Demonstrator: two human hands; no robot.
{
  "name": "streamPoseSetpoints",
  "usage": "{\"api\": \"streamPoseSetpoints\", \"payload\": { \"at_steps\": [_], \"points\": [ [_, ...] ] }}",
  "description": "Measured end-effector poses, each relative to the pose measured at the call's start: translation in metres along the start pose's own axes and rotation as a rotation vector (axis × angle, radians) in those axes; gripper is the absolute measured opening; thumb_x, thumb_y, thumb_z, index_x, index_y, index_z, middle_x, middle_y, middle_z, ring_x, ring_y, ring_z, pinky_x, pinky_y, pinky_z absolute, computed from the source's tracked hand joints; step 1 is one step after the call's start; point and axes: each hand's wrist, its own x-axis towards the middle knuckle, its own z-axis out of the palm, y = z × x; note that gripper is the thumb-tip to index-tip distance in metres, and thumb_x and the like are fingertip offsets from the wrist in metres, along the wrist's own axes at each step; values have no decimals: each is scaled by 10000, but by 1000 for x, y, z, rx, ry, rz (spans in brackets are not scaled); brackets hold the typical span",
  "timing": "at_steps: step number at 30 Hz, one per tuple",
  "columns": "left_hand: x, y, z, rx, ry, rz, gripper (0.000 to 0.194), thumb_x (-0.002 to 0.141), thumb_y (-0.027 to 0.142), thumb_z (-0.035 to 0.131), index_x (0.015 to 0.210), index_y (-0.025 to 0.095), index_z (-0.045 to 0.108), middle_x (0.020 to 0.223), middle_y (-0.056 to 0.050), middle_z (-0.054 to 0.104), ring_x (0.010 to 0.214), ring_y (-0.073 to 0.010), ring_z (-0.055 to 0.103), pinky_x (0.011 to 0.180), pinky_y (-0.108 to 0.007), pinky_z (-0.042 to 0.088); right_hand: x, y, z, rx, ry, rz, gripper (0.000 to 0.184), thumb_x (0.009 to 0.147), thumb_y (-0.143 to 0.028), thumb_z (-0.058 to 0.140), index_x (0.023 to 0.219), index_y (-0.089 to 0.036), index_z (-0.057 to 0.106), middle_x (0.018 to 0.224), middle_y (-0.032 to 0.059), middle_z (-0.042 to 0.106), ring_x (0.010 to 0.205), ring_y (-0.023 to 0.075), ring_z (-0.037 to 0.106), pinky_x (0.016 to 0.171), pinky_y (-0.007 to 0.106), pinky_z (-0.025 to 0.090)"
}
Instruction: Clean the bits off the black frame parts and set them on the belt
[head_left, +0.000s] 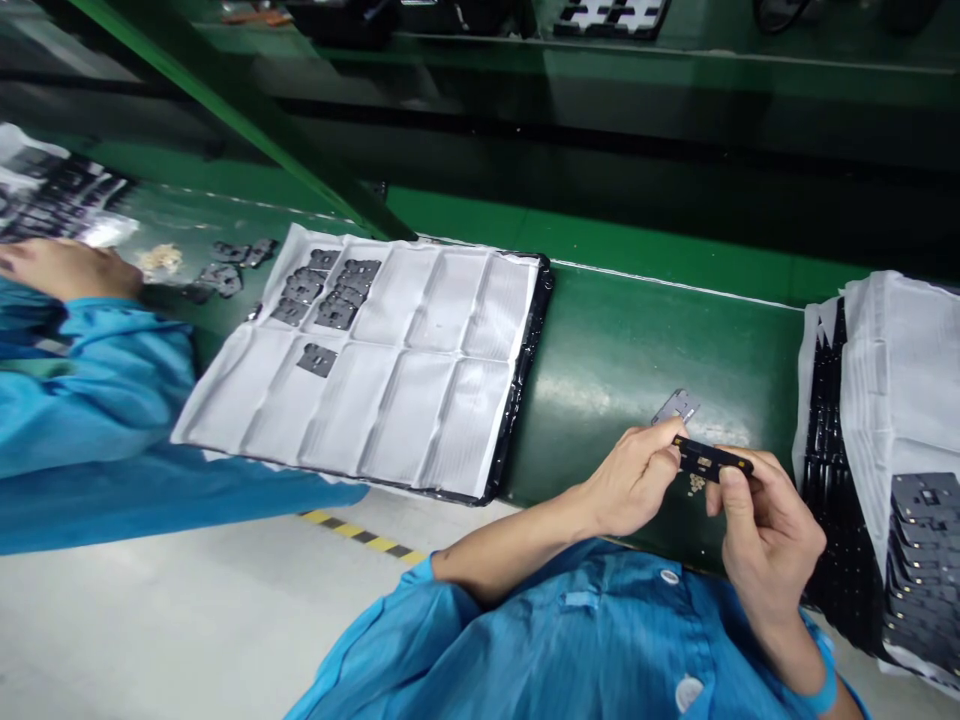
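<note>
Black part (706,460) looks light, stiff and maybe slick, so edges are best, and your left hand (634,472) and right hand (771,525) have its opposite ends pinched over the green surface (645,340).

This looks like a factory assembly workshop: a green table (622,330) runs beneath the fingers (737,495), a compartmented tray (480,310) of dark parts (346,300) lies to their left, stacked trays (825,430) stand to their right, a co-worker's blue sleeve (112,370) shows farther left, and yellow-and-black tape (365,537) marks the floor (187,610) lower left.
</note>
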Motion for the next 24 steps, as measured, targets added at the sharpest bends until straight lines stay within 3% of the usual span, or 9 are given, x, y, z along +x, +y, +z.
{"api": "streamPoseSetpoints", "payload": {
  "at_steps": [4, 6, 10, 14, 24],
  "points": [
    [-3, 10, -14, 71, -188, -5, 106, 886, 112, 502, 914, 210, 474, 778, 41, 503, 689, -121, 454, 683, -269, 369, 0, -1, -5, -17, 44, 47, 118, 1067, -205, 686, 1107, -200, 797, 893, -3, 642, 618, 93, 599, 593, 251, 492],
    [-3, 13, -19, 68, -208, 3, 102, 904, 115, 527, 970, 193, 537, 847, 16, 565, 737, -125, 509, 720, -268, 415, 1, -2, -7, -24, 59, 60, 124, 1068, -216, 687, 1119, -202, 799, 907, 0, 647, 618, 89, 598, 585, 244, 486],
    [0, 9, -13, -75, -42, 42, 131, 1029, 237, 539, 1009, 159, 642, 967, -47, 641, 841, -142, 597, 800, -282, 482, 2, -5, -2, 15, 68, 57, 115, 1074, -213, 673, 1109, -198, 782, 892, 0, 644, 609, 91, 596, 581, 244, 491],
    [4, -4, 5, -236, 115, 57, 231, 1061, 305, 554, 995, 138, 698, 931, -50, 630, 729, -107, 585, 714, -256, 488, 3, -6, 5, 47, 77, 19, 115, 1073, -191, 672, 1118, -204, 777, 918, 4, 657, 609, 82, 607, 588, 235, 503],
    [5, -9, 10, -390, 154, 101, 337, 1083, 437, 613, 1073, 127, 746, 979, -51, 648, 582, -41, 559, 579, -205, 475, 0, -6, 7, 39, 47, 30, 110, 1072, -203, 672, 1088, -194, 780, 908, 19, 645, 612, 102, 603, 556, 245, 510]
  ]
}}
